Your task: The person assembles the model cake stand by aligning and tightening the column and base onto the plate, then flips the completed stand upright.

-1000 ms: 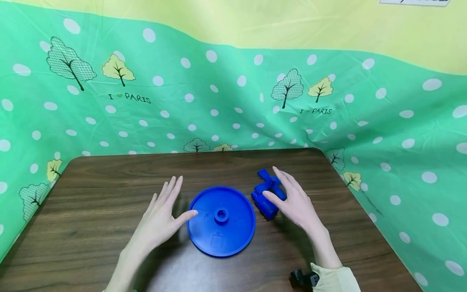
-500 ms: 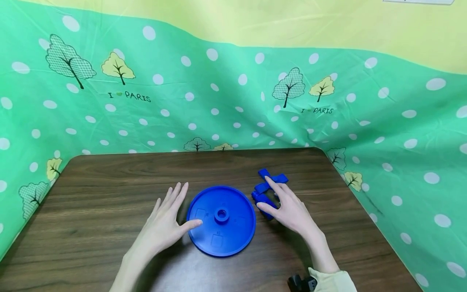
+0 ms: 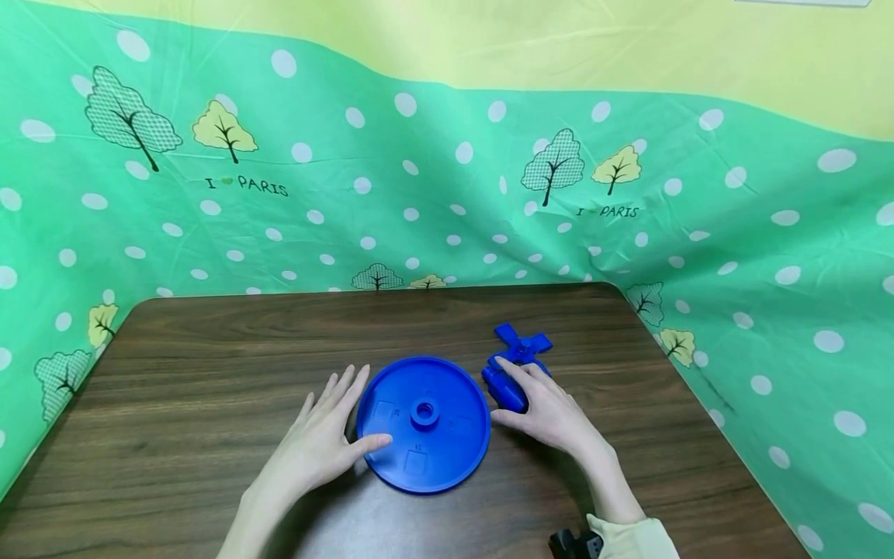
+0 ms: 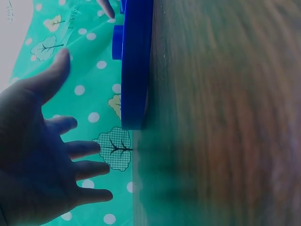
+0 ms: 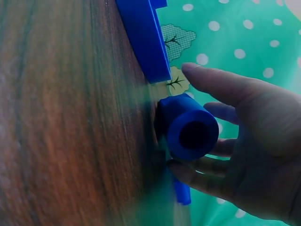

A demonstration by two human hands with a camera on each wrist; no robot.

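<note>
Head view: my right grip (image 3: 555, 411) is arched over a blue cylinder (image 3: 504, 390), fingers lightly bowed at its side, thumb standing apart; I see no closed hold, and whether a fingertip makes contact cannot be established. My left grip (image 3: 317, 446) is spread and holds nothing, its thumb over the nearest rim of a blue disc (image 3: 450, 458), which lies between both grips. Just beyond the right grip lies a blue bladed piece (image 3: 522, 347); the fingers and cylinder conceal part of it, so its blades cannot be counted. Markings on the disc are too small to read. A black item (image 3: 576, 545) at my pale right sleeve (image 3: 639, 537) is cut off by the lower edge.

Beneath both grips is a dark wood-grain bench (image 3: 209, 388). Beyond and beside them hangs a green and yellow cloth (image 3: 447, 155) with white dots, trees and the word "PARIS".

Left wrist view gives the disc edge-on, its hub raised, my left thumb apart from it. Right wrist view alone shows the cylinder's hollow end, dark inside, with the thumb clear of it and the other fingers partly hidden behind it.
</note>
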